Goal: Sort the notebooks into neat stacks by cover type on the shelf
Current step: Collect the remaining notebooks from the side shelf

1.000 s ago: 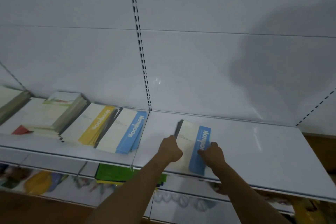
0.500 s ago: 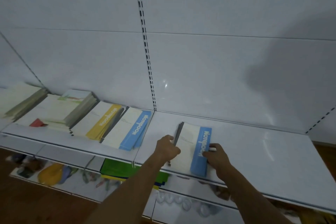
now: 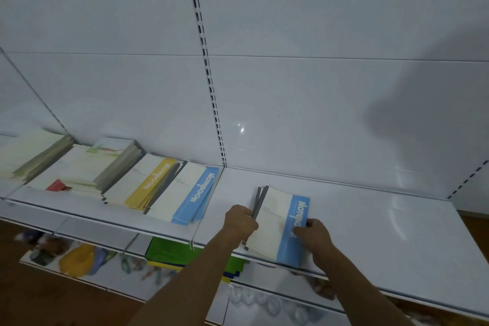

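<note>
Both hands grasp a small stack of cream notebooks with blue bands point(image 3: 280, 222) on the white metal shelf point(image 3: 370, 225): left grip point(image 3: 240, 222) clenched on its dark spine edge, right grip point(image 3: 313, 234) on its blue edge.

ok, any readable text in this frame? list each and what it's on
"Notebook": blue band of the top notebook in the stack between the hands.
"Notebook": blue-band stack on the left shelf section.
"Notebook": yellow-band stack.
Small print on the cream covers: too small to read.
</note>
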`<control>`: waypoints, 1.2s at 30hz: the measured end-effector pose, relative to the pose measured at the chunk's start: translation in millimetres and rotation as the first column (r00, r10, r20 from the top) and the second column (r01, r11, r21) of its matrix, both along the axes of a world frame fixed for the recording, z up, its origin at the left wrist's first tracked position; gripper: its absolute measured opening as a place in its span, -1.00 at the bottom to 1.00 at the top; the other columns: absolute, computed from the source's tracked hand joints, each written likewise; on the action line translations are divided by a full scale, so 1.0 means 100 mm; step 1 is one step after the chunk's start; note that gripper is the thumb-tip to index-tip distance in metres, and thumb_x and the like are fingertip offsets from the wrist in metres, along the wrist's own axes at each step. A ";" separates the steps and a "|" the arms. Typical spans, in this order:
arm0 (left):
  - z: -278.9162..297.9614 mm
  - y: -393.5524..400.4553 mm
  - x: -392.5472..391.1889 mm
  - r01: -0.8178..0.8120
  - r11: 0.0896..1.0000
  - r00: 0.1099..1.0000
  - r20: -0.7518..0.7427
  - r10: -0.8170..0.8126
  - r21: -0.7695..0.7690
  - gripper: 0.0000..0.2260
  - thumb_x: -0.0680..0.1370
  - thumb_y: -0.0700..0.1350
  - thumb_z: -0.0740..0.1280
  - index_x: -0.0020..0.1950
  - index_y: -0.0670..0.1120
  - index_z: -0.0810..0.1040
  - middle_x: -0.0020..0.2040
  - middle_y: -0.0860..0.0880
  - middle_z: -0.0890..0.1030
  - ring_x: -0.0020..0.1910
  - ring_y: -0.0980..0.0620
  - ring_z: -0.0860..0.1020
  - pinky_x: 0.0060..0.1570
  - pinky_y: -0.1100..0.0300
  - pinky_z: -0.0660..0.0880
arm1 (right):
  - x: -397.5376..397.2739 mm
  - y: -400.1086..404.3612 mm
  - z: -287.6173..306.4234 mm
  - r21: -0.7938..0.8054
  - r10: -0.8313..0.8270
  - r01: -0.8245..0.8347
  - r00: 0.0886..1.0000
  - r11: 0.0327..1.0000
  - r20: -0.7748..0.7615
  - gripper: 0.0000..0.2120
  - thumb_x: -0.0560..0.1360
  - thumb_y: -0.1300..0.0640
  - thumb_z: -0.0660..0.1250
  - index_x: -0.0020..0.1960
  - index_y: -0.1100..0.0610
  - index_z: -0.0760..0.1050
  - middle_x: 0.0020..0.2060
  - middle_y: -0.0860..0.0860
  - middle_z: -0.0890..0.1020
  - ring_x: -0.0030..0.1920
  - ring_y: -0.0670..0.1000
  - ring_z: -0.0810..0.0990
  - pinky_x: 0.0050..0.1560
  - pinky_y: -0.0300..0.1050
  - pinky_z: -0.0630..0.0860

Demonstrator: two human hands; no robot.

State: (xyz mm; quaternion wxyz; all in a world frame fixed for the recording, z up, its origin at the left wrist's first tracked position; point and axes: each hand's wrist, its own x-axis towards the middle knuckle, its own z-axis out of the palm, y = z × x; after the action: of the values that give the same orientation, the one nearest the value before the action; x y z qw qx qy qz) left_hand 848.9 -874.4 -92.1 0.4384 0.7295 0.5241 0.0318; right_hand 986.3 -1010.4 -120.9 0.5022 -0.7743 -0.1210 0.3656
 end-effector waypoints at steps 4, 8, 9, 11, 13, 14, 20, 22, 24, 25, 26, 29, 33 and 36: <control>0.01 -0.10 0.06 0.096 0.990 0.992 -0.095 -0.087 0.099 -0.85 0.52 -0.27 0.30 0.09 -0.21 0.50 -0.01 -0.06 0.55 0.08 -0.03 0.52 -0.04 0.31 0.44 | -0.02 0.01 -0.01 -0.040 -0.012 0.012 1.000 0.999 -0.001 -0.83 0.45 0.36 0.33 -0.22 0.12 0.49 -0.21 0.05 0.58 -0.26 -0.04 0.55 -0.28 -0.16 0.46; 0.07 -0.15 0.11 0.177 0.975 0.981 -0.105 -0.163 0.137 -0.72 0.55 -0.24 0.26 0.23 -0.27 0.38 0.22 -0.21 0.49 0.16 -0.11 0.52 0.01 0.22 0.47 | -0.06 0.09 -0.01 -0.094 -0.077 0.076 0.997 0.993 -0.009 -0.86 0.45 0.32 0.34 0.00 0.26 0.47 -0.08 0.16 0.58 -0.14 0.11 0.59 -0.22 -0.12 0.49; 0.09 -0.13 0.11 0.187 0.973 0.979 -0.102 -0.174 0.132 -0.72 0.55 -0.24 0.26 0.24 -0.27 0.37 0.22 -0.22 0.49 0.17 -0.12 0.52 0.03 0.20 0.47 | -0.07 0.12 -0.01 -0.122 -0.113 0.110 0.994 0.986 -0.015 -0.81 0.45 0.30 0.34 0.05 0.30 0.45 -0.05 0.19 0.57 -0.09 0.16 0.58 -0.17 -0.08 0.50; 0.13 -0.04 0.10 0.204 0.971 0.977 -0.080 -0.196 0.124 -0.72 0.55 -0.26 0.26 0.25 -0.28 0.38 0.22 -0.22 0.49 0.16 -0.12 0.52 0.00 0.22 0.46 | -0.09 0.19 -0.01 -0.136 -0.188 0.181 0.981 0.974 -0.041 -0.82 0.46 0.29 0.32 0.03 0.34 0.46 -0.07 0.24 0.58 -0.12 0.19 0.57 -0.14 -0.04 0.49; 0.20 0.08 0.06 0.216 0.967 0.976 -0.045 -0.212 0.136 -0.71 0.55 -0.26 0.27 0.26 -0.26 0.39 0.22 -0.22 0.50 0.15 -0.11 0.53 0.01 0.24 0.47 | -0.13 0.30 0.02 -0.102 -0.241 0.234 0.969 0.967 -0.062 -0.86 0.47 0.30 0.30 0.00 0.35 0.47 -0.15 0.23 0.58 -0.22 0.15 0.55 -0.20 -0.08 0.47; 0.24 0.14 0.04 0.207 0.968 0.978 -0.024 -0.206 0.141 -0.70 0.54 -0.26 0.27 0.27 -0.26 0.38 0.22 -0.22 0.50 0.15 -0.11 0.53 0.04 0.22 0.48 | -0.16 0.36 0.05 -0.079 -0.251 0.246 0.967 0.966 -0.053 -0.86 0.49 0.29 0.29 0.01 0.35 0.46 -0.19 0.20 0.57 -0.25 0.12 0.53 -0.25 -0.11 0.46; 0.44 0.70 -0.34 0.054 0.984 0.997 0.044 -0.063 0.172 -0.55 0.52 -0.26 0.26 0.40 -0.29 0.28 0.34 -0.26 0.40 0.28 -0.16 0.44 0.26 0.04 0.43 | -0.47 1.05 0.27 0.000 -0.120 0.120 0.991 0.993 0.062 -0.75 0.50 0.21 0.30 0.13 0.33 0.46 -0.03 0.23 0.60 -0.06 0.17 0.61 -0.18 -0.11 0.49; 0.49 0.92 -0.52 -0.003 0.985 0.997 0.073 -0.010 0.170 -0.55 0.50 -0.21 0.31 0.35 -0.32 0.33 0.30 -0.28 0.45 0.24 -0.19 0.48 0.22 -0.03 0.46 | -0.62 1.31 0.34 0.014 -0.057 0.056 0.996 0.998 0.071 -0.74 0.50 0.21 0.29 0.13 0.31 0.46 -0.01 0.22 0.61 -0.04 0.17 0.61 -0.17 -0.13 0.49; 0.52 1.14 -0.69 -0.060 0.981 0.995 0.083 0.045 0.185 -0.58 0.49 -0.16 0.34 0.28 -0.32 0.36 0.23 -0.27 0.49 0.19 -0.20 0.51 0.15 -0.03 0.50 | -0.76 1.55 0.42 0.014 0.004 -0.005 0.995 1.000 0.095 -0.78 0.48 0.22 0.30 0.10 0.29 0.48 -0.03 0.18 0.62 -0.08 0.12 0.61 -0.22 -0.16 0.48; 0.52 1.25 -0.78 -0.084 0.978 0.994 0.086 0.069 0.191 -0.58 0.49 -0.14 0.34 0.26 -0.33 0.37 0.21 -0.27 0.49 0.18 -0.20 0.51 0.14 -0.03 0.51 | -0.84 1.66 0.46 0.005 0.030 -0.030 0.993 1.000 0.115 -0.81 0.48 0.22 0.30 0.06 0.26 0.49 -0.07 0.15 0.62 -0.12 0.07 0.61 -0.25 -0.18 0.47; 0.52 1.35 -0.85 -0.102 0.976 0.992 0.093 0.085 0.191 -0.61 0.49 -0.14 0.34 0.23 -0.34 0.40 0.19 -0.27 0.51 0.17 -0.20 0.52 0.11 -0.01 0.52 | -0.91 1.77 0.49 -0.005 0.055 -0.055 0.990 0.999 0.132 -0.87 0.47 0.23 0.30 0.01 0.23 0.50 -0.11 0.12 0.62 -0.17 0.04 0.60 -0.28 -0.20 0.47; 0.49 1.61 -1.03 -0.139 0.968 0.987 0.115 0.117 0.211 -0.71 0.48 -0.16 0.35 0.08 -0.34 0.48 0.09 -0.26 0.58 0.07 -0.18 0.57 -0.09 0.09 0.54 | -1.08 2.03 0.50 -0.019 0.116 -0.114 0.980 0.993 0.163 -0.99 0.49 0.23 0.30 -0.09 0.16 0.49 -0.21 0.03 0.59 -0.27 -0.07 0.55 -0.35 -0.24 0.45; 0.41 1.80 -1.15 -0.127 0.952 0.992 0.009 0.129 0.277 -0.47 0.50 -0.09 0.34 0.37 -0.29 0.26 0.27 -0.25 0.39 0.25 -0.18 0.41 0.22 0.03 0.41 | -1.24 2.24 0.48 -0.107 0.175 -0.156 0.963 0.982 0.203 -0.80 0.51 0.21 0.30 0.10 0.26 0.49 -0.01 0.14 0.61 -0.09 0.02 0.60 -0.25 -0.23 0.51; 0.36 1.83 -1.19 -0.087 0.950 0.990 -0.082 0.117 0.298 -0.44 0.49 -0.04 0.33 0.37 -0.26 0.23 0.28 -0.24 0.38 0.27 -0.19 0.40 0.23 0.02 0.38 | -1.34 2.31 0.42 -0.169 0.189 -0.153 0.956 0.974 0.222 -0.77 0.51 0.21 0.30 0.13 0.28 0.46 0.09 0.18 0.59 0.07 0.09 0.59 -0.03 -0.12 0.55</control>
State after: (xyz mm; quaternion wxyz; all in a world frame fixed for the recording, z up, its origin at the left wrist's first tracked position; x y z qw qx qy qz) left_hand 729.7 -691.0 -55.7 0.2964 0.7591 0.5716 0.0959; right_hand 851.8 -779.7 -78.7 0.3907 -0.8345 -0.2190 0.3209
